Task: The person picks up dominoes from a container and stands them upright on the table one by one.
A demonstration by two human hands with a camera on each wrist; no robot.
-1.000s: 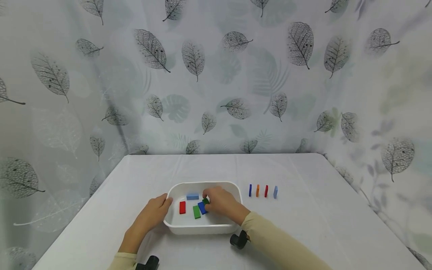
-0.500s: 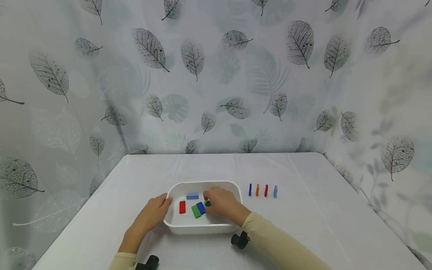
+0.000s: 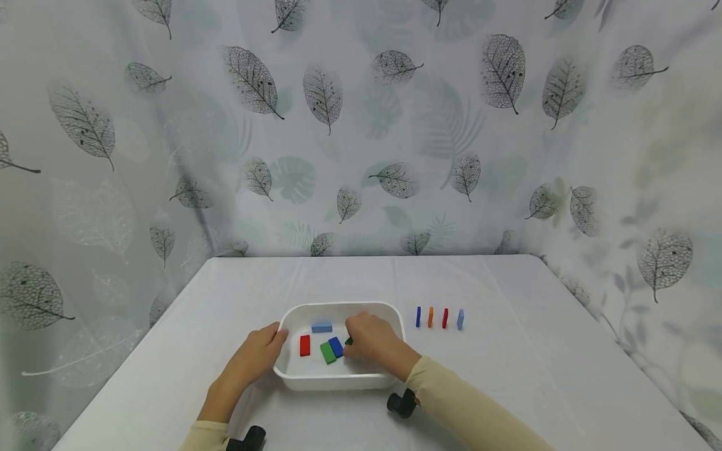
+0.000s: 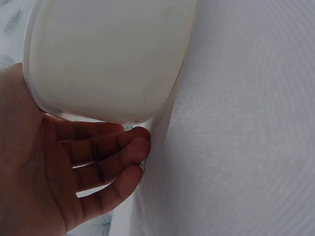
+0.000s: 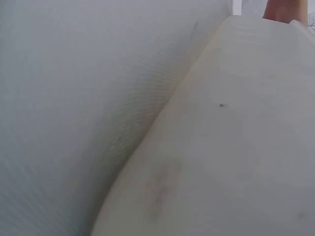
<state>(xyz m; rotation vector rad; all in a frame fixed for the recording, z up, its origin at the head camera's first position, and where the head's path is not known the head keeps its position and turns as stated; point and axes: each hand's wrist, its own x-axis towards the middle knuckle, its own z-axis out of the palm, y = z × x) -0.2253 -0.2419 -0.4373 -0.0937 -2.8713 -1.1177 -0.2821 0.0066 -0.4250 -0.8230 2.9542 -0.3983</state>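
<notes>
My left hand (image 3: 256, 354) holds the left end of a white plastic tray (image 3: 333, 384). In the left wrist view, curled fingers (image 4: 110, 152) lie against the tray's end wall (image 4: 108, 59). My right hand (image 3: 372, 338) reaches inside the tray, fingers bent down, and pinches a dark green block (image 3: 348, 341), mostly hidden by the fingers. Left of it a blue block (image 3: 336, 347) lies against a green block (image 3: 328, 352). A red block (image 3: 304, 346) lies further left, and a light blue block (image 3: 321, 327) sits near the back wall. The right wrist view shows only the tray's outer side (image 5: 236, 123) and cloth.
Right of the tray, a spaced row stands on the white table (image 3: 507, 376): a dark blue block (image 3: 418, 317), an orange block (image 3: 430, 317), a red block (image 3: 445, 318) and a light blue block (image 3: 460, 319). A leaf-patterned curtain (image 3: 361, 138) hangs behind the table.
The right fingers have drawn the dark green block slightly right, away from the blue one, and now cover more of it. The green and blue blocks have shifted slightly. The left hand stays put.
</notes>
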